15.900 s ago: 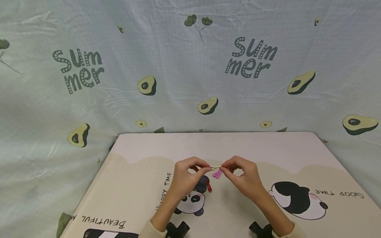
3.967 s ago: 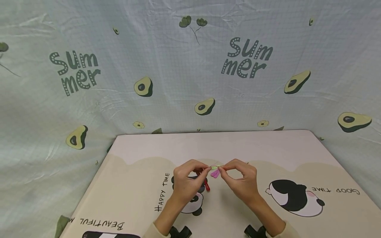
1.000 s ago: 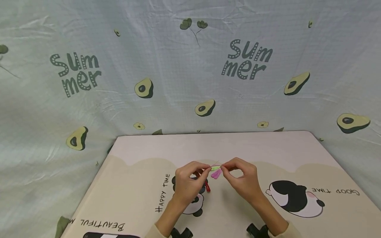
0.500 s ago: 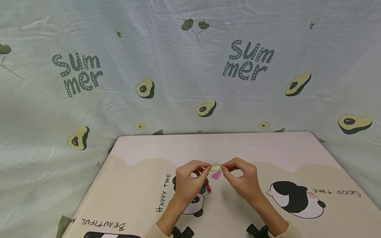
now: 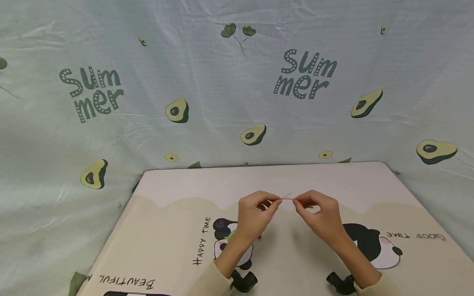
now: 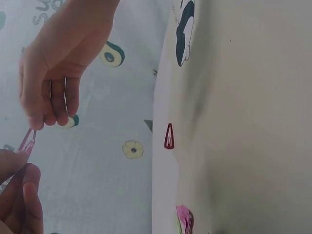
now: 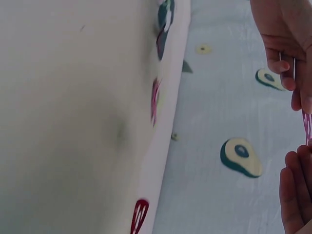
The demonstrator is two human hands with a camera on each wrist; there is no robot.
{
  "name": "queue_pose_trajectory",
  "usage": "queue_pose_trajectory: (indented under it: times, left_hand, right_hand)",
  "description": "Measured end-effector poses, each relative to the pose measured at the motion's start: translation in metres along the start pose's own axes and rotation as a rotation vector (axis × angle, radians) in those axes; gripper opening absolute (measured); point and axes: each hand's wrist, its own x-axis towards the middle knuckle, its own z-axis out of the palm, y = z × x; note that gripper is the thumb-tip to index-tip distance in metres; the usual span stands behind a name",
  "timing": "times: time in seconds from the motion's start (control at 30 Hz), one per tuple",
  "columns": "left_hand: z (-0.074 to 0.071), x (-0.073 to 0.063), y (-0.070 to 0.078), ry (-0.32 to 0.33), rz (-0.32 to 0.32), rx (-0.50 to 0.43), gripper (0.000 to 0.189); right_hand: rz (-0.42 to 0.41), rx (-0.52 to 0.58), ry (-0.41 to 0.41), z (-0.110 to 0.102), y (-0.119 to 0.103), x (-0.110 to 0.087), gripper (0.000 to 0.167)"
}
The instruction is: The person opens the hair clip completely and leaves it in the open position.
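Note:
Between my two hands, raised over the table, is a pink snap hair clip (image 5: pixel 287 199), one thin part of it standing up away from the rest. My left hand (image 5: pixel 255 218) pinches one end with thumb and forefinger; my right hand (image 5: pixel 321 214) pinches the other. The left wrist view shows the slim hair clip (image 6: pixel 28 142) spanning both sets of fingertips. Beneath the hands, a small group of pink and green hair clips (image 7: pixel 155 100) lies on the table, mostly covered by the left hand in the head view. A red hair clip (image 6: pixel 169 137) lies apart from them.
The table (image 5: pixel 177 234) has a pale cover printed with pandas, a dog and words. Behind it hangs a light curtain (image 5: pixel 207 74) with avocado prints. Black wrist mounts (image 5: pixel 244 281) sit under both forearms.
Fifteen seconds ago a yellow-green clip was between the fingertips; now a pink one is. Since half a second ago both hands have shifted right and slightly up with the pink clip.

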Motion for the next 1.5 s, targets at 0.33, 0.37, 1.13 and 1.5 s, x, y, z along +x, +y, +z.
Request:
queue_pose_trajectory:
  times: [0.33, 0.37, 1.13, 1.5]
  left_hand:
    - [0.038, 0.013, -0.005, -0.155, -0.147, 0.045, 0.003]
    - [0.043, 0.014, -0.007, -0.168, -0.158, 0.051, 0.004]
    - [0.096, 0.011, -0.042, -0.356, -0.415, 0.188, 0.005]
    - [0.105, 0.008, -0.042, -0.369, -0.403, 0.312, 0.007]
  right_hand:
    - [0.062, -0.120, -0.042, -0.025, 0.027, -0.012, 0.024]
    - [0.073, -0.136, -0.046, -0.027, 0.030, -0.014, 0.023]
    - [0.477, -0.294, -0.462, -0.037, 0.060, -0.024, 0.006]
    - [0.570, -0.285, -0.537, -0.032, 0.068, -0.022, 0.007]
